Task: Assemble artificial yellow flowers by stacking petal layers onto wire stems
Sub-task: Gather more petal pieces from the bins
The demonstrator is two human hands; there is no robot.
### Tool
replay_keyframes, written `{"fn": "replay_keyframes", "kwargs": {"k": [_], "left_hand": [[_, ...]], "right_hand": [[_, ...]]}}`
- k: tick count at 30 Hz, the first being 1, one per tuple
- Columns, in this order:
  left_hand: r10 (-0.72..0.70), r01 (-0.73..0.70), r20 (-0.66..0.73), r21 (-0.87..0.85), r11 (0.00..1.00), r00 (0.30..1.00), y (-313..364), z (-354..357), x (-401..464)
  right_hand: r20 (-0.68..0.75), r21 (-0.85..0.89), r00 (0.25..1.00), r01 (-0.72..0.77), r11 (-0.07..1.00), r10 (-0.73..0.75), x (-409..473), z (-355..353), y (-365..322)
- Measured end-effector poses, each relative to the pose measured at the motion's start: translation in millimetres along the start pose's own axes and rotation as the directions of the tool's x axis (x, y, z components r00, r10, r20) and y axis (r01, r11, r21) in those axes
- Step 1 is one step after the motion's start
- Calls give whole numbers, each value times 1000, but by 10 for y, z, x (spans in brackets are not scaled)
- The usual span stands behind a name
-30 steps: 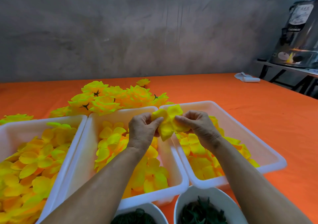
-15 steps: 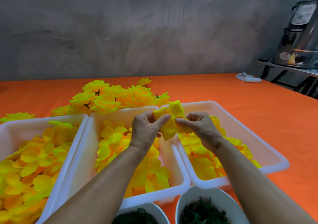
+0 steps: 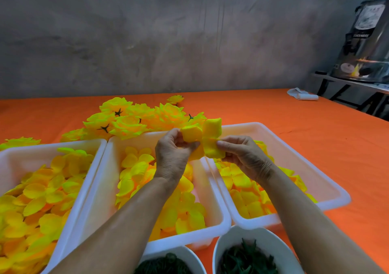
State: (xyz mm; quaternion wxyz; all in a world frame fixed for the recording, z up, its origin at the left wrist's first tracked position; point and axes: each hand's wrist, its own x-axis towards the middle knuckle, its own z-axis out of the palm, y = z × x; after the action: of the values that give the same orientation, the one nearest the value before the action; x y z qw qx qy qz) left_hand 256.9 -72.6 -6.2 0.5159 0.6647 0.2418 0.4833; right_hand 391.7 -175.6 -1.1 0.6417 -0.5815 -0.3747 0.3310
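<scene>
While both hands worked above the middle tray, the scene stood like this:

Petal piece: a yellow fabric petal layer (image 3: 207, 140) was held in the air over the far rim of the middle tray (image 3: 214, 208), between the two hands.
Left hand: the left hand (image 3: 172, 154) gripped the piece's left lobe, fingers curled round it and thumb reaching toward the centre.
Right hand: the right hand (image 3: 245, 156) pinched the right edge of the piece between thumb and fingertips.
Middle tray: white plastic, partly filled with loose yellow petals.
Left tray: another white tray (image 3: 92, 147) touched the middle tray's left side, heaped with petals.
Right tray: a third white tray (image 3: 328, 186) lay just beside the middle tray's right side, petals at its near end.
Finished flowers: a heap of yellow flowers (image 3: 134, 120) lay on the orange tablecloth (image 3: 315, 138) just beyond the middle tray.
Bowls: two white bowls (image 3: 250, 234) of dark green parts sat in front of the middle tray.
</scene>
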Motion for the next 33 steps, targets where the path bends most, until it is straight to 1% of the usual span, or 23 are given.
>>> {"fn": "replay_keyframes", "kwargs": {"k": [2,7,11,13,15,17,19,21,24,26,28,30,33], "left_hand": [[29,-29,9,27,999,1000,25,9,-16],[70,-70,8,129,989,998,47,20,-27],[146,-118,-101,245,962,984,72,2,-41],[100,-83,-82,189,979,992,87,-3,-52],[-2,-1,32,98,995,999,96,16,-74],[-79,71,162,51,996,984,99,47,-92],[-118,111,221,44,993,968,93,72,-98],[-136,130,219,44,991,966,86,68,-80],[-166,180,225,-40,983,960,82,59,-71],[-207,237,223,-117,964,953,102,53,-75],[-234,278,223,-191,941,946,115,43,-64],[-266,323,237,-253,912,935,127,32,-57],[-288,353,242,-296,887,926,140,27,-62]], "right_hand": [[-46,17,998,41,999,-41,4,1,12],[-97,48,988,125,991,-120,6,-5,19],[-159,10,960,234,972,-230,8,6,23],[-142,-1,951,276,961,-273,7,20,25],[-94,-10,951,295,955,-295,-6,39,29],[-31,-28,955,295,955,-296,-20,61,41],[44,-88,959,284,955,-281,-39,88,57],[98,-173,956,289,941,-276,-47,106,74],[112,-184,959,278,943,-261,-42,101,83],[135,-142,962,256,956,-238,-42,93,69],[161,-57,967,210,976,-198,-48,87,37],[149,18,977,152,988,-153,-44,76,17],[114,47,988,98,994,-103,-37,65,8]]}}
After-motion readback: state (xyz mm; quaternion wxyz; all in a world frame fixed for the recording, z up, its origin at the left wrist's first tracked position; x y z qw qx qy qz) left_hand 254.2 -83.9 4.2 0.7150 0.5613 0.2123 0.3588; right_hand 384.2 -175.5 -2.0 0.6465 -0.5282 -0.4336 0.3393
